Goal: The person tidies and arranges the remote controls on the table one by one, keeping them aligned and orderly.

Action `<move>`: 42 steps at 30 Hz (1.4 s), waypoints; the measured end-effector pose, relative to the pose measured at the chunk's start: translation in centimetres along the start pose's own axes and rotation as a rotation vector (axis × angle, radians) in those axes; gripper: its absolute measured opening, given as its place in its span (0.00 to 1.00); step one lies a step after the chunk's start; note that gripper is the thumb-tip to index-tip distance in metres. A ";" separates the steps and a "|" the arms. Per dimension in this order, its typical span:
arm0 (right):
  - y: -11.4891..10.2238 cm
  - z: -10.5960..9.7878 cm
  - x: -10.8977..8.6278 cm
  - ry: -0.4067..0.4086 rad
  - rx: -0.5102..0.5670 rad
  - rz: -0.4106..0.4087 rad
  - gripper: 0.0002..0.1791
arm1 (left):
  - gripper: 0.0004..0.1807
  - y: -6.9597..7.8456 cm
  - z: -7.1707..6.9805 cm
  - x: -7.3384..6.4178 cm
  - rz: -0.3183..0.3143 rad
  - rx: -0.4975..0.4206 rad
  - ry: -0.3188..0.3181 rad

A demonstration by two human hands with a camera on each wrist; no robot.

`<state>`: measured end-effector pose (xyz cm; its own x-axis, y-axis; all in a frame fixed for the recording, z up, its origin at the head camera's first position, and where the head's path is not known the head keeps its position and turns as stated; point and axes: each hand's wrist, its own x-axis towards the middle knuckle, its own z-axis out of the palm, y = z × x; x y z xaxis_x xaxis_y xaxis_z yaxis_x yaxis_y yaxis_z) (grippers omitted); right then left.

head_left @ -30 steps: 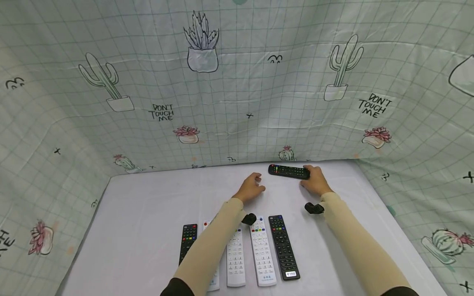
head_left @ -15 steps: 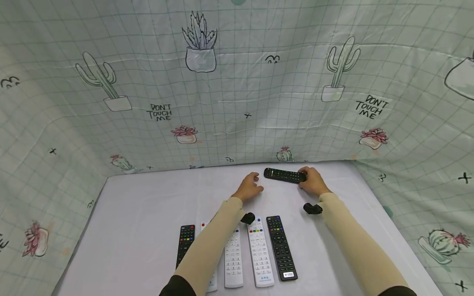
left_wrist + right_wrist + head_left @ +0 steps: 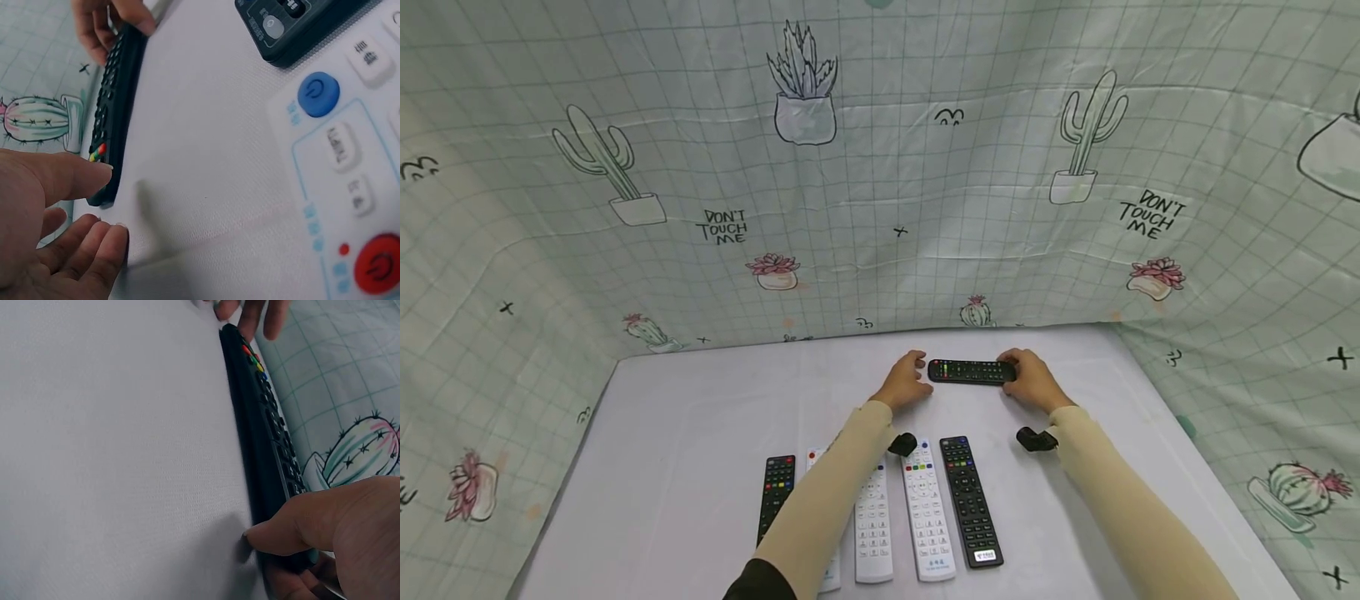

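Observation:
A black remote control [image 3: 972, 372] with coloured buttons lies crosswise near the back of the white table. My right hand [image 3: 1032, 382] grips its right end, thumb on the near side and fingers on the far side, as the right wrist view shows. Beside the other end is my left hand [image 3: 901, 385], thumb and fingers spread apart and holding nothing. In the left wrist view, the left thumb [image 3: 75, 176] overlaps the remote's end with the coloured buttons, and the left fingers [image 3: 94, 253] lie beyond that end.
Nearer the front, more remotes stand in a row: a black one [image 3: 777, 483], a white one [image 3: 831, 575] mostly under the left sleeve, two white ones [image 3: 872, 533] [image 3: 929, 517] and another black one [image 3: 972, 504]. A cactus-print cloth [image 3: 850, 192] hangs behind the table.
My right hand has drawn the black remote toward me and slightly left, and its tilt has lessened. The left hand has stayed almost in place, now closer to the remote's end.

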<state>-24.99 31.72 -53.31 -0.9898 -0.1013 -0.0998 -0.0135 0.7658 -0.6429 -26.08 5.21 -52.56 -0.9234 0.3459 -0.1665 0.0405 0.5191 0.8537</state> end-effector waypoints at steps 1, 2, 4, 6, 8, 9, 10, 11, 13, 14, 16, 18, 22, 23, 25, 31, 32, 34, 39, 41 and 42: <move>-0.1 0.1 -0.2 -0.003 0.005 -0.003 0.28 | 0.36 -0.1 0.0 0.0 0.001 0.006 -0.002; -0.1 0.2 -0.3 -0.004 0.005 -0.004 0.28 | 0.36 -0.2 0.0 0.1 0.001 0.016 -0.004; -0.2 0.3 -0.6 -0.009 0.010 -0.006 0.29 | 0.37 -0.4 0.1 0.1 0.003 0.033 -0.009; -0.3 0.5 -0.9 -0.010 0.012 -0.010 0.29 | 0.37 -0.5 0.1 0.1 0.006 0.045 -0.012; -0.4 0.7 -1.3 -0.010 0.012 -0.015 0.29 | 0.37 -0.4 0.1 0.0 0.009 0.050 -0.016; -0.4 0.7 -1.5 -0.008 0.014 -0.015 0.29 | 0.37 -0.4 0.1 -0.1 0.010 0.049 -0.014; -0.5 0.8 -1.7 -0.007 0.015 -0.015 0.29 | 0.37 -0.3 0.1 -0.2 0.009 0.040 -0.012; -0.6 0.9 -1.9 -0.005 0.015 -0.016 0.29 | 0.37 -0.2 0.0 -0.3 0.008 0.032 -0.009; -0.8 0.9 -2.2 -0.003 0.018 -0.017 0.29 | 0.36 0.0 -0.1 -0.6 0.002 0.016 -0.003; -0.9 1.0 -2.3 -0.001 0.023 -0.013 0.28 | 0.36 0.1 -0.1 -0.7 -0.003 0.005 0.002; -1.1 1.0 -2.6 0.000 0.026 -0.015 0.28 | 0.35 0.2 -0.2 -0.9 -0.006 -0.011 0.008; -1.2 1.1 -3.0 0.004 0.029 -0.013 0.29 | 0.35 0.3 -0.2 -1.2 0.000 -0.027 0.006; -1.3 1.0 -3.8 0.022 0.040 -0.006 0.30 | 0.35 0.5 -0.2 -1.7 0.031 -0.060 0.005; -1.4 1.0 -4.1 0.028 0.043 -0.008 0.30 | 0.35 0.6 -0.2 -1.9 0.034 -0.069 0.007; -1.6 0.9 -4.6 0.038 0.056 -0.015 0.30 | 0.36 0.7 -0.2 -2.1 0.037 -0.085 0.013; -2.4 0.5 -6.4 0.052 0.067 -0.037 0.30 | 0.35 1.1 -0.2 -3.0 0.036 -0.123 0.019; -2.5 0.4 -6.7 0.054 0.070 -0.037 0.30 | 0.35 1.2 -0.2 -3.2 0.037 -0.125 0.020; -2.9 0.2 -7.3 0.056 0.082 -0.036 0.30 | 0.35 1.4 -0.3 -3.6 0.033 -0.119 0.020; -3.6 -0.1 -8.8 0.053 0.109 -0.033 0.31 | 0.33 1.9 -0.4 -4.8 0.012 -0.103 0.015; -3.8 -0.1 -9.3 0.052 0.117 -0.036 0.31 | 0.32 2.1 -0.4 -5.3 0.005 -0.100 0.014; -3.9 -0.1 -9.6 0.051 0.120 -0.037 0.31 | 0.31 2.2 -0.4 -5.5 0.001 -0.099 0.012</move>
<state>-15.47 29.82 -49.75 -0.9949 -0.0934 -0.0374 -0.0364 0.6805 -0.7318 -21.08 4.11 -49.58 -0.9279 0.3370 -0.1598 0.0044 0.4384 0.8988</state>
